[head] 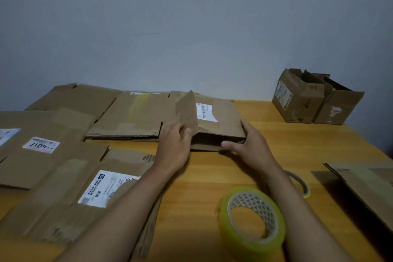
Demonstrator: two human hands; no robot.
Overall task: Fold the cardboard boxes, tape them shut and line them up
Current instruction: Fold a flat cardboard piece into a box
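Left hand (174,144) pinching raised flap (187,113), right hand (248,142) gripping half-flattened box (221,121) between them; fingertips hidden behind cardboard; tape roll (253,217) beside right forearm.

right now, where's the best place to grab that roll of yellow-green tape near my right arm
Probably from above with the right hand, which is nearest. The tape roll lies flat on the table with its open core facing up, so put fingers inside the core and the thumb on the outer wall for the grip.
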